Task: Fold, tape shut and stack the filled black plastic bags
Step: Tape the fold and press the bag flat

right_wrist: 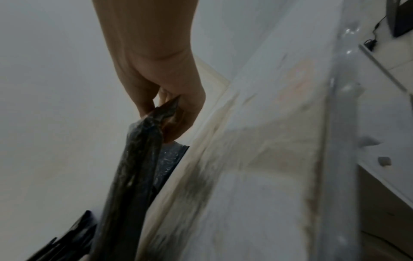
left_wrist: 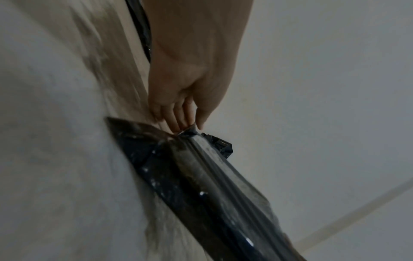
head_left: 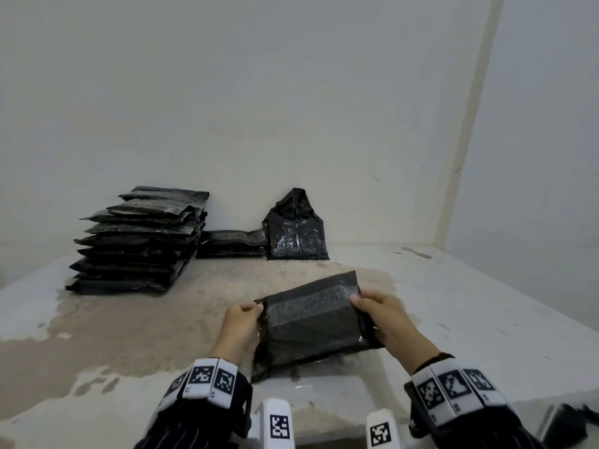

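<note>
Head view gives me one folded bag (head_left: pixel 316 322) held just above the tabletop (head_left: pixel 453 306), a stack (head_left: pixel 139 241) of roughly ten bags at far left, one flat bag (head_left: pixel 231 244) beside it, and one unfolded bag (head_left: pixel 296 226) upright at the wall. My left hand (head_left: pixel 240 325) pinches the bag's left edge, thumb on top. My right hand (head_left: pixel 382 314) clamps the right edge likewise.

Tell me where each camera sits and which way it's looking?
Head: on the person's head, looking down at the table; both hands show.
Left wrist: looks along the left hand pinching the bag.
Right wrist: looks along the right hand pinching the bag's other end.
All three share the bag.
</note>
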